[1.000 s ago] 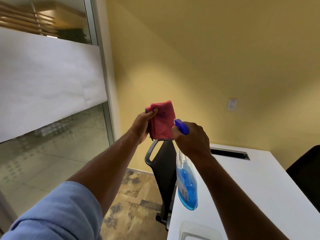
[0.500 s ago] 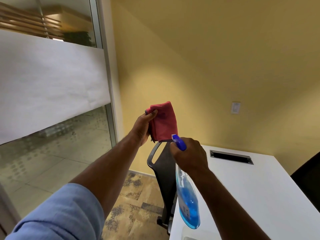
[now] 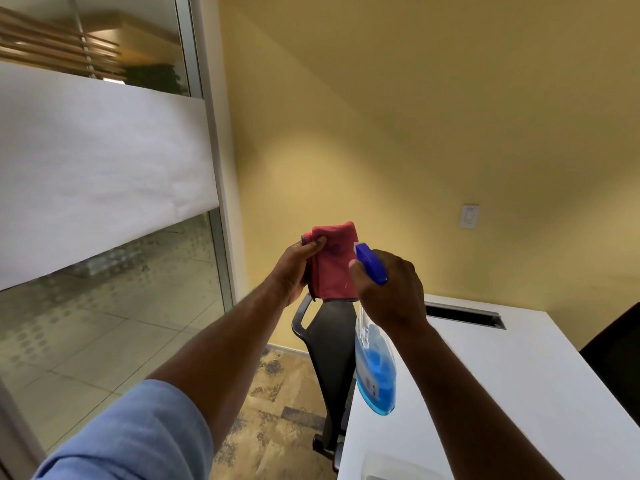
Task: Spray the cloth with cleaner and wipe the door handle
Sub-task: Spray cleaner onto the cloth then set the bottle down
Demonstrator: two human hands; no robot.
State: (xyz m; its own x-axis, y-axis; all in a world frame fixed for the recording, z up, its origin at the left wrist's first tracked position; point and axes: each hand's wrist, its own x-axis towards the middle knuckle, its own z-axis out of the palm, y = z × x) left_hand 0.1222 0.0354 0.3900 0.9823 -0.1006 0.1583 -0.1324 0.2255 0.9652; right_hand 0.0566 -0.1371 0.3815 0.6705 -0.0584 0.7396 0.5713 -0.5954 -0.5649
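- Yellow wall (image 3: 398,133) fills the head view, so a badly aimed squirt marks the paint.
- Your left hand (image 3: 294,268) pinches the red cloth (image 3: 334,265) upright. Your right hand (image 3: 391,289) grips the spray bottle (image 3: 375,372), its nozzle just right of the cloth.
- No door handle visible; drips may hit the white table (image 3: 519,393).

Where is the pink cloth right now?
In the head view, the folded pink cloth is held up by the left hand, just left of the blue spray bottle in the right hand.
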